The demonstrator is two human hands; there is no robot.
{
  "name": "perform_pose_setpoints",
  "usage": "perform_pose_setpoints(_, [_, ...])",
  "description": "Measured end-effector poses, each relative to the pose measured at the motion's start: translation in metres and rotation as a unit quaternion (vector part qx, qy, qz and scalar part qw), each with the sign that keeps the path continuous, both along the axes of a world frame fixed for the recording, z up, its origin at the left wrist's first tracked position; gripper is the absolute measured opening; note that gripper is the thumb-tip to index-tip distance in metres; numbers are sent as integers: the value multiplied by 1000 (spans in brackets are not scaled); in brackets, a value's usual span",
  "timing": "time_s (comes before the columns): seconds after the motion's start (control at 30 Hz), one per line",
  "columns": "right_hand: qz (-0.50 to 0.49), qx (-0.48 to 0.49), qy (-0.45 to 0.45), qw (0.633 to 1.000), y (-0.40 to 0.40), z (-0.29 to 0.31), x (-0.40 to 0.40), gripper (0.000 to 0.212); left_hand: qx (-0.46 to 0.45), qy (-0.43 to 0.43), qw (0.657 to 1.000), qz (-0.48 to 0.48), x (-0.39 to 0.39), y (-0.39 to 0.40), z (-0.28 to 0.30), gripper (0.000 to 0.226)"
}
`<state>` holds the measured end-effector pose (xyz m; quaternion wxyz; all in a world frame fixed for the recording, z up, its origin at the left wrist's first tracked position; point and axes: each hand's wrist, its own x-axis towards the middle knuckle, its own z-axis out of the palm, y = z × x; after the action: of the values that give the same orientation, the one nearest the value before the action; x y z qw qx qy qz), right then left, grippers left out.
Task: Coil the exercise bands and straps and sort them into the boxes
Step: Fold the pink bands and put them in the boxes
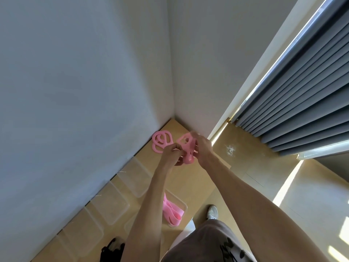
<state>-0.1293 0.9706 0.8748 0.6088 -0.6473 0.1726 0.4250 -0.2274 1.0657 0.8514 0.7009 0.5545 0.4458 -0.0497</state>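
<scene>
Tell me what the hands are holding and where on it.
Both hold one pink exercise band. The left hand pinches its lower folds; the right hand has its grip around the upper loops.

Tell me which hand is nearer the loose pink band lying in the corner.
Left. The left hand sits just beside the loose pink band; the right hand is farther right, beyond the band being coiled.

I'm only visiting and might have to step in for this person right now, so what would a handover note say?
Left hand and right hand: both grip a pink band above the table, mid-coil.
More pink bands lie loose in the far corner.
One pink band is already in a clear box; the other boxes by the wall look empty.
Left: finish this coil, box it, then do the corner bands.
</scene>
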Motion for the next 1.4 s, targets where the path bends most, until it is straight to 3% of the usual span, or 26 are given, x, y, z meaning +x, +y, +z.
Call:
perform_pose_setpoints(0.13, [67,-56,-55,995,-1,-6,-7,35,-35,15,998,53,8,-2,-8,10])
perform_pose_setpoints(0.27, [98,-55,-52,992,-9,-6,-11,37,-183,-11,969,162,8,-3,-15,23])
perform_pose_setpoints(0.4, [144,-64,-75,985,-23,-7,-17,35,-180,-13,968,175,6,-4,-16,14])
perform_pose_setpoints(0.47, [173,-101,-112,973,-30,-10,-19,25,-159,-26,972,169,5,-2,-15,10])
perform_pose_setpoints(0.53, [208,-136,-166,954,-34,-12,-21,7,-131,-31,977,166,5,-2,-14,21])
perform_pose_setpoints(0.6, [208,-152,-220,941,-35,-14,-23,18,-92,-22,983,155,4,-3,-13,25])
perform_pose_setpoints(0.7, [161,-149,-285,933,-36,-10,-26,19,-21,-5,992,127,2,-8,-2,26])
perform_pose_setpoints(0.93, [178,-85,-279,940,-42,7,-33,24,83,-64,992,70,-22,-36,41,12])
perform_pose_setpoints(1.07, [229,-41,-262,937,-59,12,-60,24,222,0,974,35,-48,-72,51,19])
perform_pose_setpoints(1.17, [288,-20,-232,929,-74,8,-83,25,257,45,954,147,-84,-100,45,29])
perform_pose_setpoints(1.27, [403,-12,-186,896,-85,2,-109,29,170,41,929,326,-128,-116,36,29])
perform_pose_setpoints(1.4, [517,-12,-150,842,-94,-8,-154,21,167,87,911,368,-186,-120,26,26])
